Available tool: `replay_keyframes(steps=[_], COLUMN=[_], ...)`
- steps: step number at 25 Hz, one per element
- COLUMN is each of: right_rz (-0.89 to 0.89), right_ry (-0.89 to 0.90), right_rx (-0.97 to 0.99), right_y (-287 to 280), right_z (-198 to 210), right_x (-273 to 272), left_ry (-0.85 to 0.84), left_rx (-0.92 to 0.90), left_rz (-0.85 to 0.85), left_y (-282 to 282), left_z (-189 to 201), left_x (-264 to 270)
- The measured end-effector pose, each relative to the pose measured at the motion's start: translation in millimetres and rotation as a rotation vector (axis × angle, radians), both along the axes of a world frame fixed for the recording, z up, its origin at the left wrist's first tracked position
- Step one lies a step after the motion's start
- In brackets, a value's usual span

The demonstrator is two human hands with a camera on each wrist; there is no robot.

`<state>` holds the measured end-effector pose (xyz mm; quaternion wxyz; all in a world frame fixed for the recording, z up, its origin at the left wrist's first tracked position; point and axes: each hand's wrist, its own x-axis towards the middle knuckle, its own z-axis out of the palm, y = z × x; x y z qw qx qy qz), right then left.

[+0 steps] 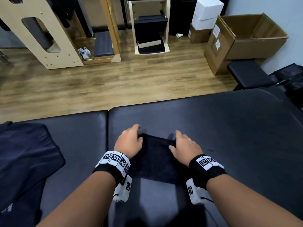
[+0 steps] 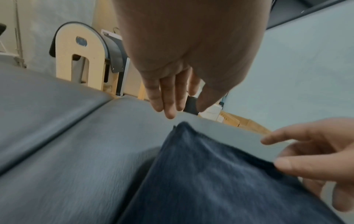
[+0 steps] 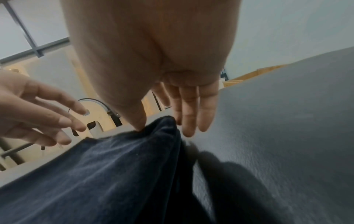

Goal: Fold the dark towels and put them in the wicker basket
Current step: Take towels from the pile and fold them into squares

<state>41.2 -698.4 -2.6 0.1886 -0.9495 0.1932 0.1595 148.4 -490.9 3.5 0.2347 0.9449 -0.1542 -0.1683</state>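
Observation:
A folded dark towel [image 1: 155, 159] lies flat on the black padded table [image 1: 229, 128], between my two hands. My left hand [image 1: 137, 133] hovers at its far left corner, and in the left wrist view its straight fingers [image 2: 168, 106] sit just past the towel [image 2: 220, 181] without holding it. My right hand [image 1: 173, 140] is at the far right corner. There the thumb rests on the towel's edge [image 3: 105, 174] while the other fingers [image 3: 189, 121] stay straight beside the corner. No wicker basket is in view.
A loose pile of dark towels [image 1: 24, 153] lies on the table's left section. Beyond the table's far edge is wooden floor with wooden frames [image 1: 41, 30], a stack of white boxes [image 1: 206, 12] and an open cardboard box [image 1: 246, 35]. A black stool [image 1: 249, 72] stands at the right.

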Motion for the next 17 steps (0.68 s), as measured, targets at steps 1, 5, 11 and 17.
replay_keyframes(steps=[1,5,11,17], right_rz=[-0.009,-0.034,-0.225,-0.410], right_ry=[0.030,0.033,0.063,0.143], right_rx=[-0.010,0.014,0.019,0.311], right_y=[1,7,-6,17], right_z=[-5,-22,-24,-36], right_x=[-2,-13,9,-41], left_ry=[-0.011,0.093,0.207,0.341], left_rx=[0.054,0.274,0.258,0.158], left_rz=[-0.017,-0.068,0.131,0.207], left_y=[0,4,8,25], left_z=[-6,-21,-38,-48], left_x=[-4,-28,-27,-52])
